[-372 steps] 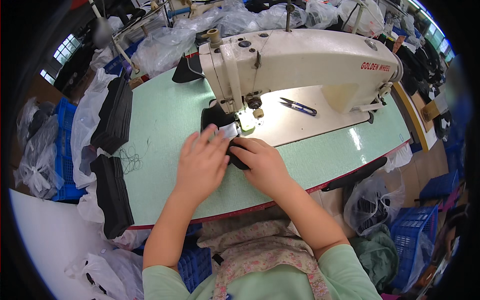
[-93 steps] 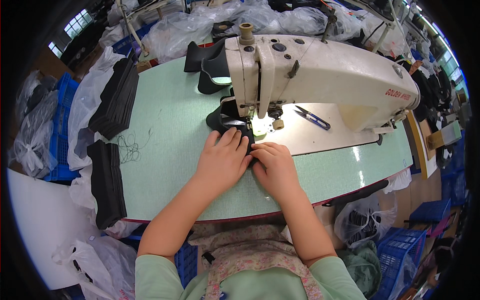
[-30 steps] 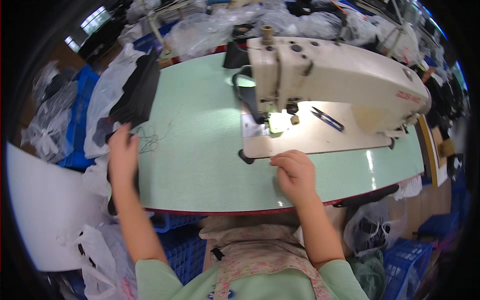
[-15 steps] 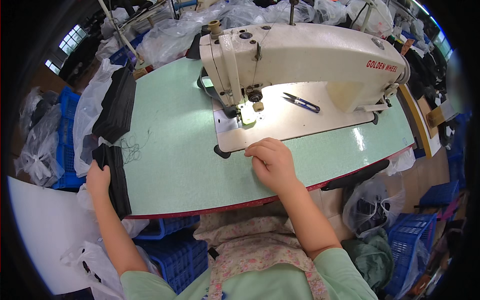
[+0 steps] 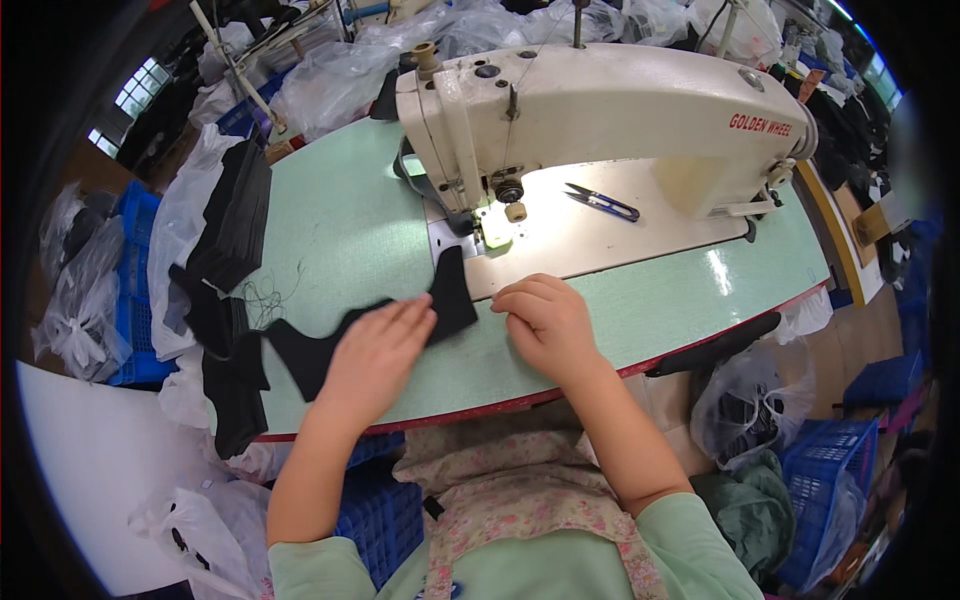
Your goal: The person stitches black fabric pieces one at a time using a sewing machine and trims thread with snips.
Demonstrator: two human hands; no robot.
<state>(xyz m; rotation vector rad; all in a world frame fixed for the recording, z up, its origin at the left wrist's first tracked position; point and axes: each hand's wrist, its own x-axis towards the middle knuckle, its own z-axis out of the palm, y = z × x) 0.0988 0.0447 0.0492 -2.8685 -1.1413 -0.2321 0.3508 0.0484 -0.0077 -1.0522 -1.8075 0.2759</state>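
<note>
My left hand (image 5: 380,350) lies with fingers stretched out on a wavy-edged black fabric piece (image 5: 455,300), on the pale green tabletop. One end of the piece reaches up toward the needle area of a white sewing machine (image 5: 620,100). Just right of that end, my right hand (image 5: 545,325) rests with bent fingers by the front edge of the machine bed; nothing shows in it, and its palm is hidden. At the table's left edge, more black pieces (image 5: 235,390) lie in disarray, one folded over. A taller stack of black pieces (image 5: 235,220) stands behind them.
Thread snips (image 5: 603,203) lie on the machine bed. Loose dark thread (image 5: 268,300) is tangled near the stacks. Blue crates (image 5: 138,280) and plastic bags (image 5: 80,320) stand left; another blue crate (image 5: 825,490) is at lower right. The tabletop has a red front edge (image 5: 640,370).
My left hand has moved from the stack at the left edge to the right, and a black fabric piece now lies before the machine. The near stack is disturbed. My right hand has stayed put.
</note>
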